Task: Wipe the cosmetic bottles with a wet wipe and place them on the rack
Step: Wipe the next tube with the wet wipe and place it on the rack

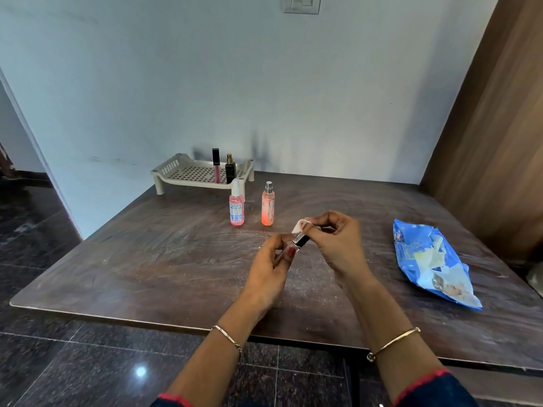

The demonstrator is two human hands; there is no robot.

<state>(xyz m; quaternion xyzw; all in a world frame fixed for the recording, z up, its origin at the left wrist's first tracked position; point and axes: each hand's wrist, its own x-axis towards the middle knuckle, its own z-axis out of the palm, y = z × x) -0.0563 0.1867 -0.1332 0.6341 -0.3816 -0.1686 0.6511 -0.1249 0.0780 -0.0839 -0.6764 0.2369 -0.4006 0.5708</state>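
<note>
Soft, even light lit the scene brightly. Beyond the left hand (271, 267), blurred grey shadows stood on the wall (264, 98) behind the rack (164, 169). Below that hand, a small glare spot gleamed on the floor tiles (88, 374). Wide-angle distortion bowed the edges of the table (141, 259); the hand looked slightly soft.

The wooden table (147, 259) is streaky dark brown; the gridded plastic rack (172, 169), beige. The white-capped plastic bottle (236, 210) is pink, blue-labelled. The small wet wipe (297, 227) is white, the little glass bottle (300, 241) black-capped, the crinkled packet (426, 259) blue.
</note>
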